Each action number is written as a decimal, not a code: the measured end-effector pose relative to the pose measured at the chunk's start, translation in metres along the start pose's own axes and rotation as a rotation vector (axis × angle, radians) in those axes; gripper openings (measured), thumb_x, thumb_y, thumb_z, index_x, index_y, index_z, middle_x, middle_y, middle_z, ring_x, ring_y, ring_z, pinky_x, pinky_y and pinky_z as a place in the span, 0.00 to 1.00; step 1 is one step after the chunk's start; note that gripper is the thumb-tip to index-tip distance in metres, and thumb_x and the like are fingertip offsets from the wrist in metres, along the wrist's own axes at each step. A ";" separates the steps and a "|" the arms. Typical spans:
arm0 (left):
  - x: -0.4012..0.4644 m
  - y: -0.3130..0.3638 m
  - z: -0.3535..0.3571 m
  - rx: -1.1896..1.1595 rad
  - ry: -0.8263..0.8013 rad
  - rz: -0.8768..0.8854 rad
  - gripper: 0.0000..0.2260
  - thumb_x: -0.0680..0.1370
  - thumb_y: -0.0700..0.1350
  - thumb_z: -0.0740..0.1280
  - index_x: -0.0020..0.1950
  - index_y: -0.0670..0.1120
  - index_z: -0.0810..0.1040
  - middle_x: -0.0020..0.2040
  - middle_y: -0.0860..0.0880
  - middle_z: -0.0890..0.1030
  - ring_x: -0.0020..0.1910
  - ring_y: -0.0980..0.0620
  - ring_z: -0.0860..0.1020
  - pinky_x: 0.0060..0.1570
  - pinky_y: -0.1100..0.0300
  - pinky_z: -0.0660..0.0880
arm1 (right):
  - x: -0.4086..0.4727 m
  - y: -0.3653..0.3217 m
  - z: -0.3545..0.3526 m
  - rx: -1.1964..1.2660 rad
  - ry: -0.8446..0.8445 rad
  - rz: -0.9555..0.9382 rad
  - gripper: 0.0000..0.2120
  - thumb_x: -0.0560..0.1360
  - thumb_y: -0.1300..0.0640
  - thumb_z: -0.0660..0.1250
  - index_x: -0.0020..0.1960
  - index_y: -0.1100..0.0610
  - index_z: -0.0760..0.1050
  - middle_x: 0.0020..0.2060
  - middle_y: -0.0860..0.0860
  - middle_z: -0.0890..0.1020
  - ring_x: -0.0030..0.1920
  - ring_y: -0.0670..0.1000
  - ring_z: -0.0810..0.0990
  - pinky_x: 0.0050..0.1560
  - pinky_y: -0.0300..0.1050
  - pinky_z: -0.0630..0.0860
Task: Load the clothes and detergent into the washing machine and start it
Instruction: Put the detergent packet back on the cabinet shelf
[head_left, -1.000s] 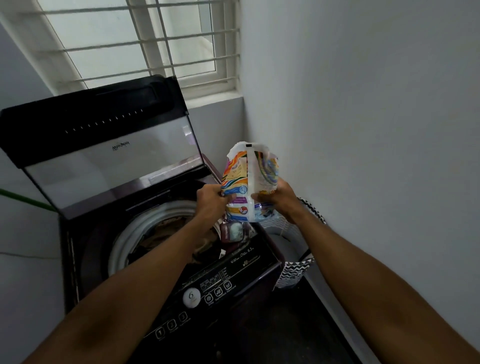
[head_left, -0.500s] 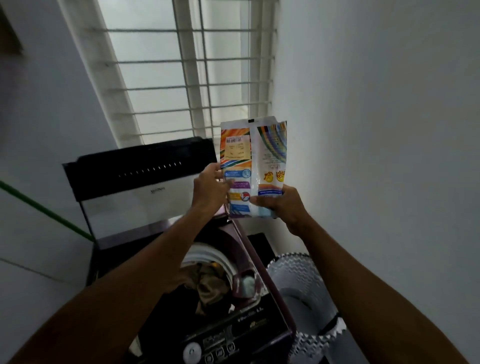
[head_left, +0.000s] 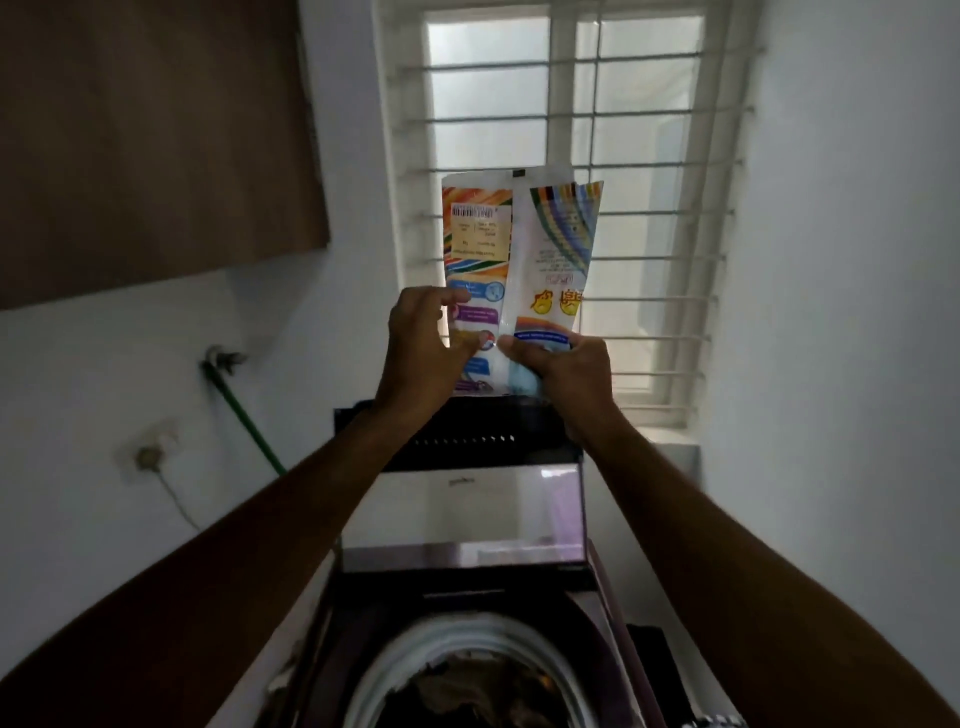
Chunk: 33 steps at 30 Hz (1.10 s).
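Detergent packet (head_left: 519, 270) now raised from just above the drum to the window bars at 12 o'clock, upside down by its print, held over the open washing machine (head_left: 467, 571). Right hand (head_left: 566, 374) clamped on the lower corner at 5 o'clock of the pack, fingers curled round it; left hand (head_left: 423, 353) at 7 o'clock with fingers (head_left: 457, 296) half spread, barely touching the face. Clothes (head_left: 478, 691) already lying in the drum at 6 o'clock, so probably opening the pack before pouring; nothing poured yet.
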<state>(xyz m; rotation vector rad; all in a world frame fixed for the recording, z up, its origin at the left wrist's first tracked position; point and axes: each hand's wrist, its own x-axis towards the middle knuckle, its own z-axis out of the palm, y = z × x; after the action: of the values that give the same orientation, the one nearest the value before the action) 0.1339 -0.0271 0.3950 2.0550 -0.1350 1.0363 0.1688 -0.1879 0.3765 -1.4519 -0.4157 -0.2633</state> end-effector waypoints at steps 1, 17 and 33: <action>0.009 0.000 -0.014 0.046 0.029 0.012 0.20 0.72 0.44 0.77 0.61 0.47 0.76 0.60 0.49 0.73 0.54 0.58 0.75 0.45 0.79 0.71 | 0.007 -0.006 0.015 0.007 -0.012 -0.019 0.15 0.67 0.53 0.80 0.49 0.49 0.79 0.47 0.48 0.86 0.46 0.49 0.86 0.49 0.49 0.84; 0.024 0.027 -0.233 0.358 0.364 -0.095 0.12 0.78 0.50 0.71 0.59 0.49 0.74 0.59 0.51 0.80 0.55 0.52 0.81 0.55 0.51 0.81 | -0.008 -0.117 0.217 0.310 -0.301 -0.061 0.18 0.63 0.48 0.82 0.47 0.47 0.79 0.42 0.48 0.85 0.35 0.47 0.85 0.26 0.41 0.79; -0.041 0.097 -0.352 0.751 0.814 -0.115 0.14 0.79 0.47 0.69 0.64 0.46 0.75 0.62 0.48 0.75 0.53 0.58 0.75 0.40 0.80 0.71 | -0.101 -0.223 0.322 0.574 -0.649 0.047 0.22 0.67 0.46 0.78 0.56 0.51 0.74 0.48 0.45 0.79 0.45 0.48 0.82 0.35 0.39 0.79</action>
<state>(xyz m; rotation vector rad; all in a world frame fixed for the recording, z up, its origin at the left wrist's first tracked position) -0.1539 0.1466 0.5429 2.0143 0.8951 1.9553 -0.0528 0.0991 0.5556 -0.9451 -0.8975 0.3610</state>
